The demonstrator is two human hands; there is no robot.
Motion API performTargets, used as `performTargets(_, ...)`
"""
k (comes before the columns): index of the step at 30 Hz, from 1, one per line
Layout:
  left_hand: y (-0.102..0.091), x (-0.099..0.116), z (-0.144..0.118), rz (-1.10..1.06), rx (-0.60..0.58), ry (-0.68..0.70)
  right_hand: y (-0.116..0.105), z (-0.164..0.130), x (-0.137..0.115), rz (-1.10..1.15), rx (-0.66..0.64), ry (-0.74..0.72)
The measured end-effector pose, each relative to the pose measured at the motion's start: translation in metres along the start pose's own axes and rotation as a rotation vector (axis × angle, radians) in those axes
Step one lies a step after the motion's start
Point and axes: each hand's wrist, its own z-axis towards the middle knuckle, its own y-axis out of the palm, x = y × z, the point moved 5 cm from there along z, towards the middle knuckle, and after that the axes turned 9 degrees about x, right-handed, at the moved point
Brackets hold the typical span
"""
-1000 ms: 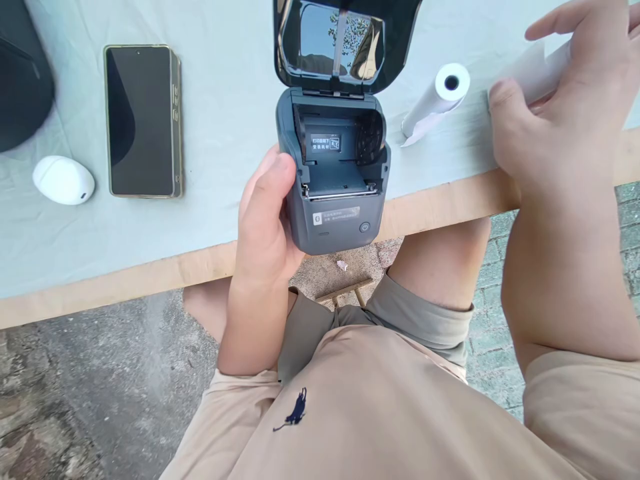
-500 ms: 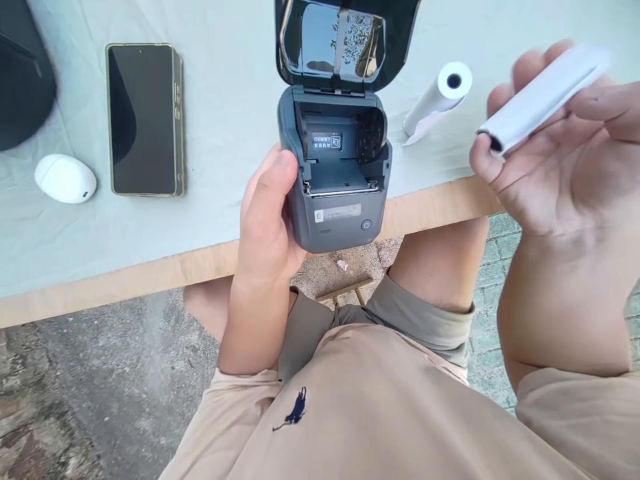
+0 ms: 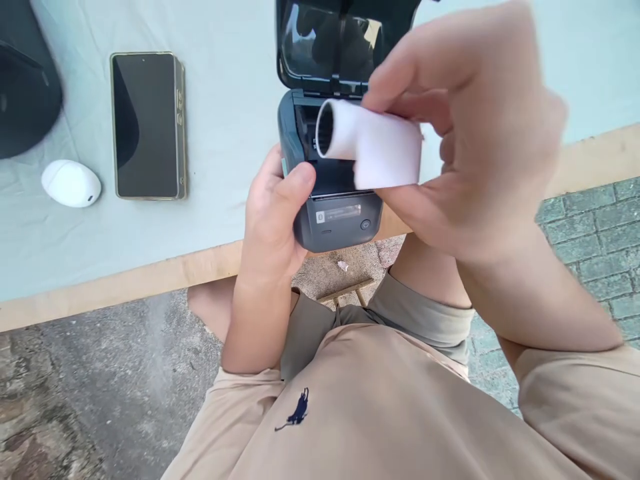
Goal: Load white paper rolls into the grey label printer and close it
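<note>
The white paper roll with a hollow dark core [image 3: 370, 143] hangs above the open bay of the small dark grey box-shaped printer [image 3: 337, 217], pinched between thumb and fingers of the right hand [image 3: 470, 133], a loose flap of paper drooping from its underside. The printer sits at the near wooden edge of the table [image 3: 150, 273] with its glossy black lid [image 3: 325, 40] tipped back and cut off by the top of the frame, the left hand [image 3: 273, 213] wrapped around its left side, thumb on the front corner. Left of it lie bare pale cloth, then a dark-screened phone in a gold-rimmed case [image 3: 149, 125] and a white egg-shaped case [image 3: 71, 183]; the right hand is blurred and hides most of the bay.
</note>
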Motion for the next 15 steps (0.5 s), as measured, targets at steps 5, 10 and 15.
performTargets(5, 0.001, 0.001, -0.003, 0.02, 0.026, 0.004, 0.012, 0.011, -0.018, -0.284, 0.014, -0.409)
performTargets(10, -0.001, -0.001, -0.001, 0.026, -0.008, -0.049, 0.018, 0.014, -0.007, -0.243, -0.069, -0.447)
performTargets(15, 0.002, -0.005, -0.001, -0.113, -0.108, -0.048, 0.016, 0.005, -0.001, -0.171, 0.048, -0.616)
